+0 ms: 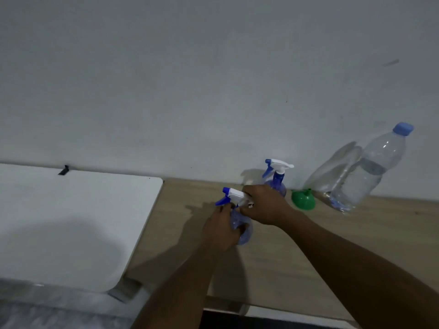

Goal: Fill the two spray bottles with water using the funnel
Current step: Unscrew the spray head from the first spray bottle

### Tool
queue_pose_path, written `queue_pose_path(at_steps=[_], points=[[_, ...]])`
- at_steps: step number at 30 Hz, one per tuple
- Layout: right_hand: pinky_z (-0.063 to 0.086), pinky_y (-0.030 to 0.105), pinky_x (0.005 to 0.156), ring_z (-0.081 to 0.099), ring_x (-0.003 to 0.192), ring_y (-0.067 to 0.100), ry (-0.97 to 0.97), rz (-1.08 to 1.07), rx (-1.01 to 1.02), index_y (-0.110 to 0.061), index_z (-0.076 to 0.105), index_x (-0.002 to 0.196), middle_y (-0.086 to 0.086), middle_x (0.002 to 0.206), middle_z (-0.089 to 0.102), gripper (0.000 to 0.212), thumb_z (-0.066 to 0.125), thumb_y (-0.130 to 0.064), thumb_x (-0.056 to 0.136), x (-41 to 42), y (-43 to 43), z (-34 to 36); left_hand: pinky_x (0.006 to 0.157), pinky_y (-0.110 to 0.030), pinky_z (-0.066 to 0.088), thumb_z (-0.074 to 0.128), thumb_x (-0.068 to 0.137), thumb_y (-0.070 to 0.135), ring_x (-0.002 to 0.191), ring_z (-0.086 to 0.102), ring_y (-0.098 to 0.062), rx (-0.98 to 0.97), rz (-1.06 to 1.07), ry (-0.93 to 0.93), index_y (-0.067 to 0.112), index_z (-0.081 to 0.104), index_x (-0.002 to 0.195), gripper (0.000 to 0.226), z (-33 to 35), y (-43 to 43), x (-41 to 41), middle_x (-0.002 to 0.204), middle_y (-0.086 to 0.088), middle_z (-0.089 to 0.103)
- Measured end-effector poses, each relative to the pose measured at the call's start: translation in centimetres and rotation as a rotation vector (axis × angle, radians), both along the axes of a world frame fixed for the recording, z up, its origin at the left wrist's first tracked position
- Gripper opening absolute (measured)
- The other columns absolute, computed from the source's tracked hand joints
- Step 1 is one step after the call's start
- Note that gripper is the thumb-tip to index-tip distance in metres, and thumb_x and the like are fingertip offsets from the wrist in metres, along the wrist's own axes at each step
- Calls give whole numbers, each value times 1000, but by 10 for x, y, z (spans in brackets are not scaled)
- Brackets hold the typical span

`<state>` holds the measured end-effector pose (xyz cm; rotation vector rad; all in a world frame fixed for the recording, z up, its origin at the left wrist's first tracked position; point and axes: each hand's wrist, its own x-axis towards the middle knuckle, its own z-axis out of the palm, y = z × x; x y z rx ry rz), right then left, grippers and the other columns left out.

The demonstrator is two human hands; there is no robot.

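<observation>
A blue spray bottle (244,231) stands on the wooden table (297,257). My left hand (219,230) grips its body. My right hand (263,205) grips its white and blue spray head (231,194) from the right. A second blue spray bottle (276,176) with its spray head on stands behind, near the wall. To its right a green funnel (303,200) lies mouth down on the table. A large clear water bottle (370,169) with a blue cap stands at the far right, holding water.
A white tabletop (71,222) adjoins the wooden table on the left, with a black clip (63,170) at its back edge. A grey wall (213,79) runs right behind all the objects. The wooden table's front edge lies near the bottom of the view.
</observation>
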<state>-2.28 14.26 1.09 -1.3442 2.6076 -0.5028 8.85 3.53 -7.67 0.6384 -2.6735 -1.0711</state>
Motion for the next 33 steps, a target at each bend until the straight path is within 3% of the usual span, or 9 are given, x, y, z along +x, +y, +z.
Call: queue_pose_path(at_steps=[6, 8, 11, 17, 29, 31, 33], points=[[43, 30, 60, 60, 75, 20, 11, 5, -35, -12, 63, 95, 2, 85, 65, 31, 72, -36, 77, 29, 18, -8, 94, -30, 47, 70, 90, 31, 109, 62, -20, 49, 1, 15, 12, 61, 122, 38, -4, 22, 29, 118, -4, 66], [48, 32, 63, 62, 77, 22, -8, -14, -48, -12, 62, 96, 3, 86, 66, 32, 72, -36, 77, 37, 22, -11, 99, -34, 47, 70, 90, 30, 108, 63, -21, 111, 10, 19, 9, 64, 119, 36, -8, 25, 35, 116, -7, 69], [53, 39, 69, 62, 82, 24, -35, -43, -56, -12, 56, 103, 5, 94, 65, 37, 72, -38, 82, 48, 25, -18, 92, -37, 52, 77, 82, 38, 99, 65, -15, 148, 65, 46, 16, 66, 112, 39, -10, 30, 45, 107, 0, 70], [47, 35, 66, 57, 79, 21, -14, -77, -19, -13, 52, 101, 3, 91, 60, 51, 67, -58, 84, 50, 35, -24, 89, -35, 54, 79, 76, 41, 97, 64, -10, 166, 84, 61, 22, 66, 114, 45, -13, 32, 50, 104, 7, 70], [41, 26, 65, 55, 84, 25, -218, -37, -72, -5, 55, 108, 9, 99, 57, 31, 70, -17, 84, 50, 35, -22, 77, -30, 54, 83, 73, 29, 86, 67, -12, 161, 115, 84, 20, 71, 104, 35, -9, 35, 50, 92, 4, 72], [45, 30, 67, 55, 81, 23, -210, -46, -106, -9, 54, 106, 5, 96, 56, 40, 76, -31, 80, 52, 37, -24, 79, -32, 56, 82, 72, 34, 87, 67, -11, 159, 124, 86, 22, 71, 107, 39, -8, 36, 50, 95, 6, 71], [41, 27, 61, 52, 75, 18, -129, -95, -151, -11, 54, 99, 2, 89, 54, 46, 78, -43, 78, 53, 36, -28, 82, -33, 55, 83, 71, 34, 90, 66, -13, 172, 130, 67, 18, 70, 108, 43, -5, 37, 51, 99, 4, 70]])
